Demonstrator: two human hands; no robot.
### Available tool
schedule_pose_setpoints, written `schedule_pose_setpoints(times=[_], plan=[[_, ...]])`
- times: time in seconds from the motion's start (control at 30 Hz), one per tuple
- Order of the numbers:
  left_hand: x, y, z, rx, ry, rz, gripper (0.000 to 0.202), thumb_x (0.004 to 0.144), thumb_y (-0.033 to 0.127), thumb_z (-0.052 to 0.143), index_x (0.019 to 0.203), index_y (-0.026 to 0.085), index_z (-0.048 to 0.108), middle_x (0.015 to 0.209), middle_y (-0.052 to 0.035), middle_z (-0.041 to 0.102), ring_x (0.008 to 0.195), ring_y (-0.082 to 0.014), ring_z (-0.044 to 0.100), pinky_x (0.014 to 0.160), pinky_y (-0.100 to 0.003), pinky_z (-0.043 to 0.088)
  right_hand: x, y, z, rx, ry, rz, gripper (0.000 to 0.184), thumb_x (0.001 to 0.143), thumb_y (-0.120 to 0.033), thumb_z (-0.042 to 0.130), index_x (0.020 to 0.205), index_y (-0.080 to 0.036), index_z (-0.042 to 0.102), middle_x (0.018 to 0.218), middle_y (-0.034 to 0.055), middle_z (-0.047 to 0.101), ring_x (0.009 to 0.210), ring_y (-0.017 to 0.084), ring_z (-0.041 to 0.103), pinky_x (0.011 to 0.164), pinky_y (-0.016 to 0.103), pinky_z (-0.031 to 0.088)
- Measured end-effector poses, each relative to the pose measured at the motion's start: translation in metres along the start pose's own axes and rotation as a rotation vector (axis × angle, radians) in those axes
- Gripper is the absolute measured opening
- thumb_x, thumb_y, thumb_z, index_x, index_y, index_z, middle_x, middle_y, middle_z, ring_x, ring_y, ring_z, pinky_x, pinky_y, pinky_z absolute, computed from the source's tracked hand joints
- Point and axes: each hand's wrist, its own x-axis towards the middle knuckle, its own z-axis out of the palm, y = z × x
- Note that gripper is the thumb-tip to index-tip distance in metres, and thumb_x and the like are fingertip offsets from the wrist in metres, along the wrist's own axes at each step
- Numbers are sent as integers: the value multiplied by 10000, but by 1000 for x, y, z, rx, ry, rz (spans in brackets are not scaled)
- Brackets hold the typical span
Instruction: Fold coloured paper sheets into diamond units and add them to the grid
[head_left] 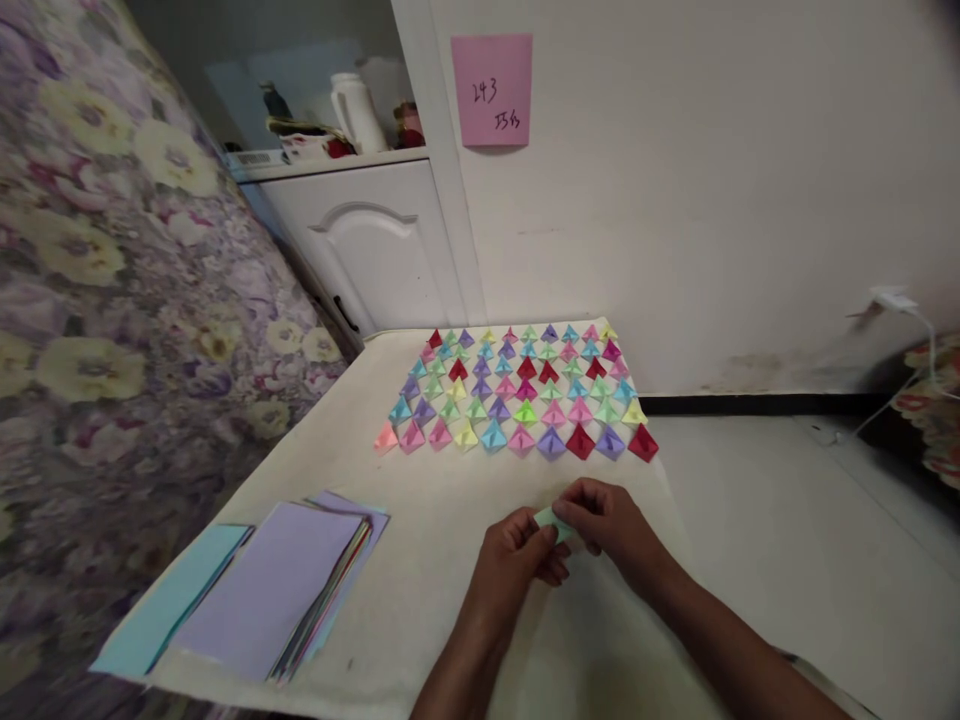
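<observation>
Head view: pinching a small green paper on the near side of the folded-paper rows, with left hand and right hand curled nearly closed on it; showing stacked sheets near-left of those rows.

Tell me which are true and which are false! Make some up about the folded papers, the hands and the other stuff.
1. The left hand and the right hand are both on one small pale green paper. True.
2. The folded papers are all blue. False: they come in many colours, with red, pink, yellow and purple too.
3. A lavender sheet lies on the table, to the left of the hands. True.
4. The white jug stands on the floor. False: it stands on a shelf.
5. A pink note with writing hangs higher than the table. True.
</observation>
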Motion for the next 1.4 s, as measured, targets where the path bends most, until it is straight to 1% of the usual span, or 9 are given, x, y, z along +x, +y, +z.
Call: schedule_pose_setpoints(times=[0.13,0.3,0.53,0.7,0.87,0.97,1.17,1.3,1.4], plan=[[-1,-2,1,17,7,30,191,769,309,578,736,122,553,596,-30,627,508,-116,578,491,-213,436,-1,-2,2,66,-24,28,184,725,-289,617,630,-150,541,505,-43,509,405,52,377,385,185,268],[0,-4,0,-4,64,74,178,773,295,582,721,128,549,523,-4,600,466,-90,527,484,-196,418,-2,-1,4,127,-19,53,191,741,-293,607,633,-148,545,436,-63,458,382,51,367,396,191,251],[1,-7,-1,-159,31,93,152,749,260,619,714,126,557,491,7,590,430,-79,500,454,-186,394,-2,6,3,482,-175,236,205,726,-279,649,641,-153,511,439,-69,444,378,38,360,395,170,258],[0,-8,-1,-250,0,106,117,757,227,619,734,134,553,487,16,588,418,-69,494,449,-180,386,-2,9,4,732,-255,424,232,701,-239,685,645,-162,474,470,-76,428,387,18,340,370,122,233],[-1,-5,0,-293,7,114,128,736,205,648,728,135,541,559,1,622,466,-79,547,481,-186,419,-3,13,5,830,-334,511,166,732,-224,659,715,-151,511,554,-21,524,416,6,362,379,75,266],[-1,-4,-1,-317,30,82,166,705,209,681,724,142,530,589,7,630,483,-88,576,489,-192,442,-4,15,6,855,-325,524,165,721,-214,671,722,-149,519,565,-23,524,408,-3,351,383,67,284],[0,-4,-3,-297,90,14,248,684,237,702,878,128,591,652,-10,658,540,-104,615,539,-204,478,-6,13,14,739,-217,424,244,679,-293,715,699,-155,515,556,-65,449,428,5,335,390,96,262],[-1,-5,-5,-273,127,-16,187,678,245,706,766,121,596,657,-23,660,585,-106,620,572,-198,478,-6,12,19,444,-37,227,312,665,-362,702,632,-179,451,496,-88,390,418,37,325,390,153,249],[0,-7,-7,-281,125,-14,170,686,240,701,733,134,577,646,-8,647,588,-91,610,574,-181,463,-4,12,18,156,82,27,268,671,-341,680,632,-184,466,521,-77,425,428,59,355,397,186,284]])
